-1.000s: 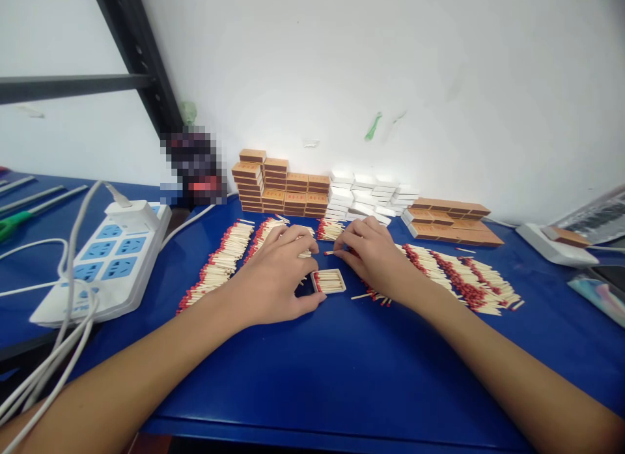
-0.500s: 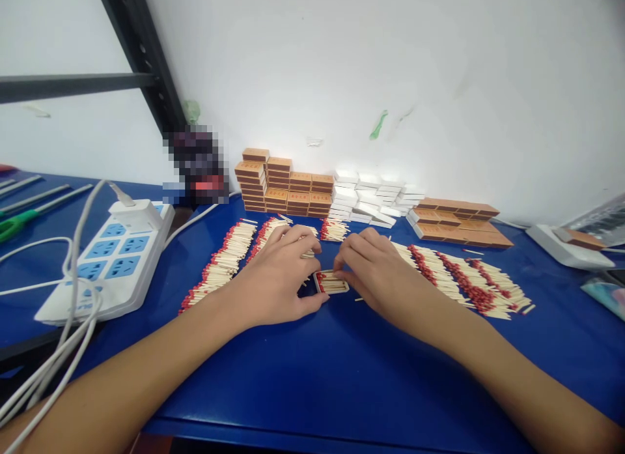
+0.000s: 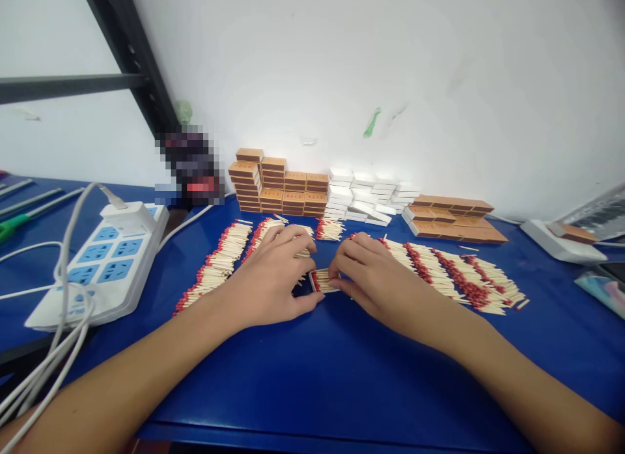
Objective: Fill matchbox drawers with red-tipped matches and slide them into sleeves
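Note:
A small white matchbox tray [image 3: 319, 281] filled with red-tipped matches lies on the blue table [image 3: 312, 369] between my hands. My left hand [image 3: 273, 275] curls round the tray's left side, thumb against its near corner and fingertips on loose matches behind it. My right hand [image 3: 371, 275] has its fingers bent and pressed together on the tray's right half, covering that part. Long rows of loose matches [image 3: 219, 262] lie to the left, and more matches [image 3: 454, 275] lie to the right of my hands.
Against the wall stand stacked brown matchboxes [image 3: 278, 187], white empty trays [image 3: 368, 197] and flat brown sleeves [image 3: 449, 216]. A white power strip [image 3: 97, 258] with cables [image 3: 58, 350] lies at the left, tools [image 3: 24, 210] beyond it. A white device [image 3: 561, 242] sits at the right.
My right hand has come left and down from the match pile onto the tray, now covering its right half. My left hand has stayed at the tray's left side.

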Demonstrator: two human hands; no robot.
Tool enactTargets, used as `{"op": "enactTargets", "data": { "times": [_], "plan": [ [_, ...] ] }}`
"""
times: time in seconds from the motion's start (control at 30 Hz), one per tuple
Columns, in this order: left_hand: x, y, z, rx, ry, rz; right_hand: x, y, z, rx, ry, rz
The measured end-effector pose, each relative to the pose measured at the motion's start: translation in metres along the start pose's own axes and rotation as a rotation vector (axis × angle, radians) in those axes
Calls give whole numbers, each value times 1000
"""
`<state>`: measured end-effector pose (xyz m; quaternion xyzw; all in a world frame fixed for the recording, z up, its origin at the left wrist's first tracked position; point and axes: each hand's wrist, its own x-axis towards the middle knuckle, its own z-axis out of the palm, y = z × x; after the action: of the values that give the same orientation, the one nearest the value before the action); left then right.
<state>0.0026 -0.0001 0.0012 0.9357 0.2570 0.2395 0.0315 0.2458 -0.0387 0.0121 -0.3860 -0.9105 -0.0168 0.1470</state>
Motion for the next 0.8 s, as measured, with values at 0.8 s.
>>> {"op": "enactTargets", "data": {
  "times": [0.8],
  "plan": [
    [-2,-3,1,-19,64,23,48,58,7,56,217,181]
  ]
}}
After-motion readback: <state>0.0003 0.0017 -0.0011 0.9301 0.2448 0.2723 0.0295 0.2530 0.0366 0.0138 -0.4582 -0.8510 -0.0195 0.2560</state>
